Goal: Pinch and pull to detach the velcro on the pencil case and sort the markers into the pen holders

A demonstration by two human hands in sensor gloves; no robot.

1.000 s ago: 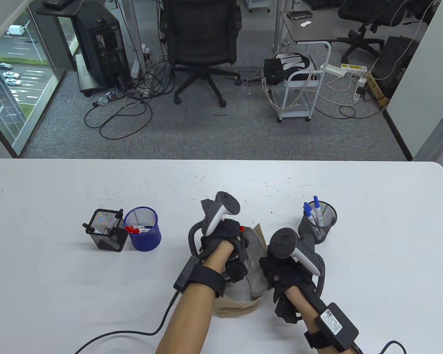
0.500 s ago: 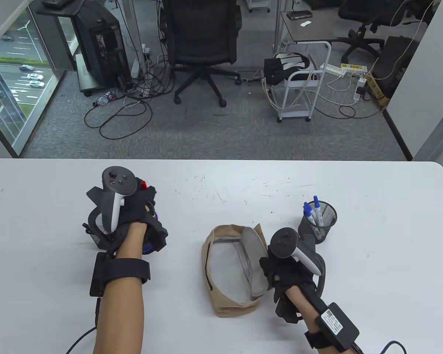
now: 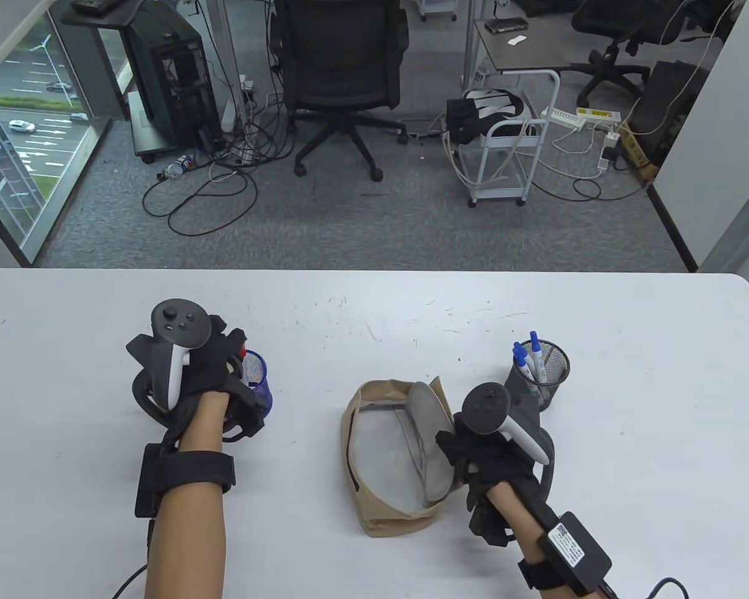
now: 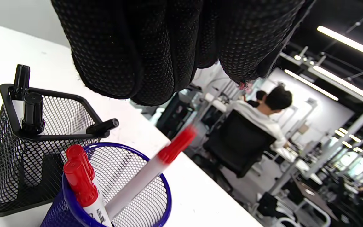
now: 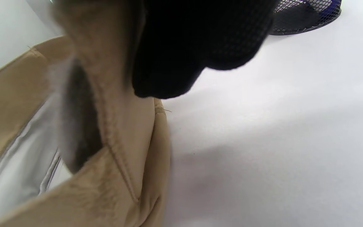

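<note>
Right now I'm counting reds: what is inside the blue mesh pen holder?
The left wrist view shows three red-capped markers in the blue mesh pen holder, one blurred and tilted. The cup's bottom is out of view, and the left hand covers it from above.

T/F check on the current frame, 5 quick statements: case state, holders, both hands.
1. The pencil case lies open on the table. True.
2. The blue holder holds black-capped markers. False: its markers have red caps; the black-capped ones stand in the black square holder.
3. The right hand holds the case's edge. True.
4. The left hand reaches into the case. False: it hangs above the blue holder, apart from the case.
5. The round holder near the right hand contains red markers. False: they have blue caps.
</note>
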